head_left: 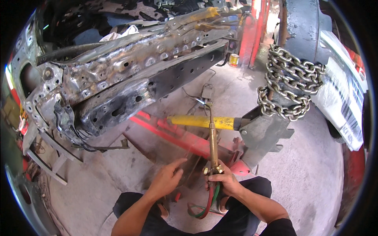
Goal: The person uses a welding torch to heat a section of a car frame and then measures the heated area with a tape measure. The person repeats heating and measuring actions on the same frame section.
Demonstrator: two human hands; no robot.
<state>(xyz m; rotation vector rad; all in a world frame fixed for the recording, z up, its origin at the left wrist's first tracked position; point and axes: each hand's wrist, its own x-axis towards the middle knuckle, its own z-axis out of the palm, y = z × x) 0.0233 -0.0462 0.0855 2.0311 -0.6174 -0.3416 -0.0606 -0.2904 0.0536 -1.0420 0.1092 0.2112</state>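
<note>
Torch (213, 135) is gripped at the valve end by right hand (223, 179), tip kept away from the body, toward the rail (130, 74). Left hand (167, 179) is held loose and empty beside the valves. Hoses (208, 202) are trailed to the floor (315, 177).

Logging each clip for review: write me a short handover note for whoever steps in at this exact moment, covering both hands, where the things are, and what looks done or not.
Right hand: closed around the valve end of the brass cutting torch, which points up and away; its red and green hoses trail down between the knees.
Left hand: open, holding nothing, fingers stretched toward the torch handle.
Ahead: the bare, scorched car frame rail, locking pliers clamped on top of it. A yellow hydraulic ram lies on the red floor frame; a chain is wrapped round the post on the right.
Done: torch in hand.
Left: I cannot see a flame at the tip; the torch is not at the rail.
</note>
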